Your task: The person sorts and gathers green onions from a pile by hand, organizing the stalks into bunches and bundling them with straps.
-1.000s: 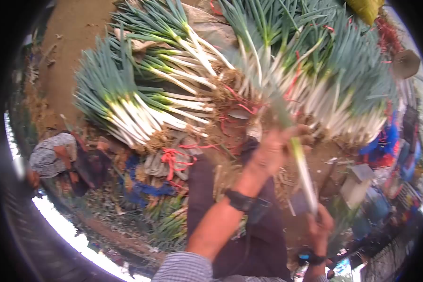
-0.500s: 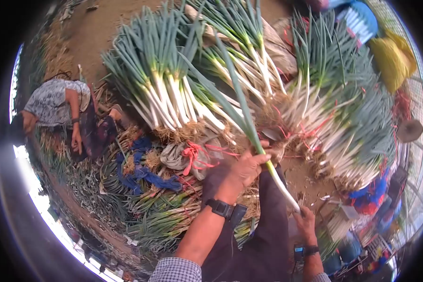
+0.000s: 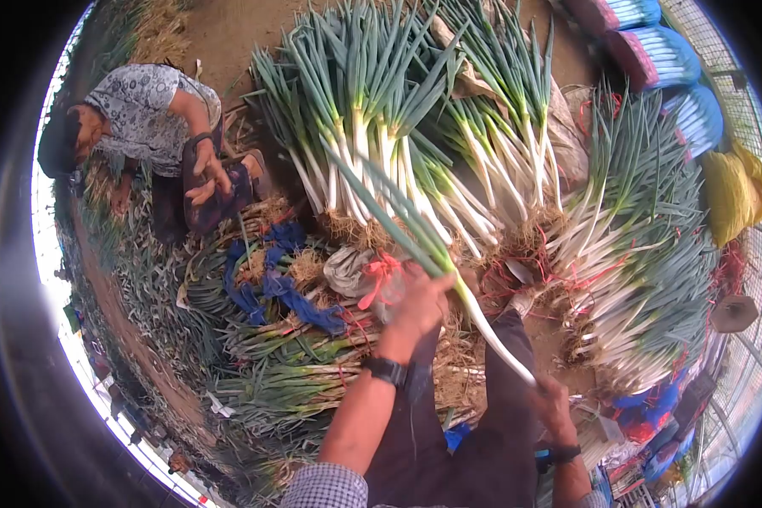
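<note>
A long green onion point(image 3: 485, 328) slants across my lap, white end low on the right and green leaves up to the left. My right hand point(image 3: 553, 408) is closed around its lower white end. My left hand point(image 3: 419, 306), blurred by motion, is at the stalk where the white turns green, its fingers bent against it; the fingertips are partly hidden. Beyond my hands, a bunch of green onions point(image 3: 360, 157) lies with its roots toward me. Another bunch point(image 3: 525, 157) lies beside it.
A large row of green onions point(image 3: 635, 271) with red ties lies at right. Blue-wrapped bundles point(image 3: 656, 55) and a yellow sack point(image 3: 732, 195) stand behind it. Blue cloth point(image 3: 284, 288) and more onions point(image 3: 305, 385) lie at left. Another person point(image 3: 157, 127) crouches at upper left.
My left hand has shifted left and slightly up along the stalk, and the leaves lean further left. My view has shifted, and the other person's hand has risen.
</note>
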### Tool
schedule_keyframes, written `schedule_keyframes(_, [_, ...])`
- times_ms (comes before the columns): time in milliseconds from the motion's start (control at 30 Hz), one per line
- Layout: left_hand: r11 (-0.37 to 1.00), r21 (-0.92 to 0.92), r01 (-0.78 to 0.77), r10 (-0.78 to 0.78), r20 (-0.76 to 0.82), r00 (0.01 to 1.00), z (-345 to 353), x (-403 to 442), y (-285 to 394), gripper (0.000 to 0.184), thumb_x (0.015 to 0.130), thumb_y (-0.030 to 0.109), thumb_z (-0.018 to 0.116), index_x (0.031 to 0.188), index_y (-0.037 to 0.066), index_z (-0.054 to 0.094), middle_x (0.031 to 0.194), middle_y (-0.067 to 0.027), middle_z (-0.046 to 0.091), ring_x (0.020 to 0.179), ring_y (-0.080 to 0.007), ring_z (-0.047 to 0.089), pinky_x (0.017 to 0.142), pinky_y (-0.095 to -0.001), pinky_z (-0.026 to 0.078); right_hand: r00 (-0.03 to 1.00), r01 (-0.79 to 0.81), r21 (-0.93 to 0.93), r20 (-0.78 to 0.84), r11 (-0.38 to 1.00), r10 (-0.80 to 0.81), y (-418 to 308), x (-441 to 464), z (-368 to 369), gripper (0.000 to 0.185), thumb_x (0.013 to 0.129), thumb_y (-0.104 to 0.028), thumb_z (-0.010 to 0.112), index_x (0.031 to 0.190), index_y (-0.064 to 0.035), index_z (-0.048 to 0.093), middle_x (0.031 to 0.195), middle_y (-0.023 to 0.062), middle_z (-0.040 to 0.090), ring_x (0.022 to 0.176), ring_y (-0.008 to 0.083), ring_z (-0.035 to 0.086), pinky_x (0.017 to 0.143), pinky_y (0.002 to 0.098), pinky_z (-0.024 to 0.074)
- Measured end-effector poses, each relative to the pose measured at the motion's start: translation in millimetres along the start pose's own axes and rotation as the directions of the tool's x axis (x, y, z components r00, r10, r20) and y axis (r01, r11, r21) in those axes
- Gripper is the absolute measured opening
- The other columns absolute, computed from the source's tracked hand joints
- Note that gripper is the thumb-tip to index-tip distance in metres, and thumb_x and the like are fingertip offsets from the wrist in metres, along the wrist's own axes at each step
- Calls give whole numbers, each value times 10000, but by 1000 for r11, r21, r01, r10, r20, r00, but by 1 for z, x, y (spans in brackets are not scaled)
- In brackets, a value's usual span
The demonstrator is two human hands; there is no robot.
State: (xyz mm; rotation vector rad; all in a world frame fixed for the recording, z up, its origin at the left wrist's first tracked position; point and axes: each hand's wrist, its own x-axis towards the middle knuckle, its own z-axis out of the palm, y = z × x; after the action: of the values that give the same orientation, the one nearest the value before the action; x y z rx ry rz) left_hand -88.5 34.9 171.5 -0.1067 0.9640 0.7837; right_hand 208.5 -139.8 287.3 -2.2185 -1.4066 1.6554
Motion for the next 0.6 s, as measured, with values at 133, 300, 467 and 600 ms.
schedule_keyframes(133, [999, 28, -30, 34, -128, 991, -32, 49, 8, 200, 1036, 111, 481, 1203, 3, 506, 1041, -212, 673, 917, -342, 689, 815, -489, 589, 996, 40, 82, 77, 996, -47, -61, 6, 9, 266, 841, -198, 758, 1019, -17, 680, 864, 213, 662, 787, 386, 655, 705, 424, 512])
schedule_keyframes(300, [986, 141, -93, 116, -167, 979, -19, 38, 13, 181, 1046, 132, 467, 1175, 12, 508, 971, -181, 657, 838, -336, 679, 794, -516, 590, 995, 41, 90, 90, 995, -49, -79, -5, 3, 227, 853, -165, 730, 1004, -8, 668, 861, 220, 657, 792, 394, 652, 701, 437, 506])
schedule_keyframes(467, [993, 101, -59, 81, -238, 968, -30, 31, -15, 183, 1044, 127, 454, 1174, 6, 499, 1020, -175, 625, 920, -346, 659, 853, -574, 564, 998, -17, 84, 66, 996, 12, -49, -7, -1, 217, 852, -125, 729, 1023, -6, 667, 864, 221, 664, 782, 403, 654, 698, 429, 513])
schedule_keyframes(600, [998, 36, -59, 64, -193, 979, -45, 33, -29, 178, 1042, 131, 460, 1150, 6, 525, 1030, -180, 645, 953, -350, 659, 889, -564, 552, 998, 60, 63, -16, 996, -59, -42, -13, -3, 226, 851, -121, 739, 1035, -10, 669, 862, 209, 662, 778, 389, 657, 698, 431, 514])
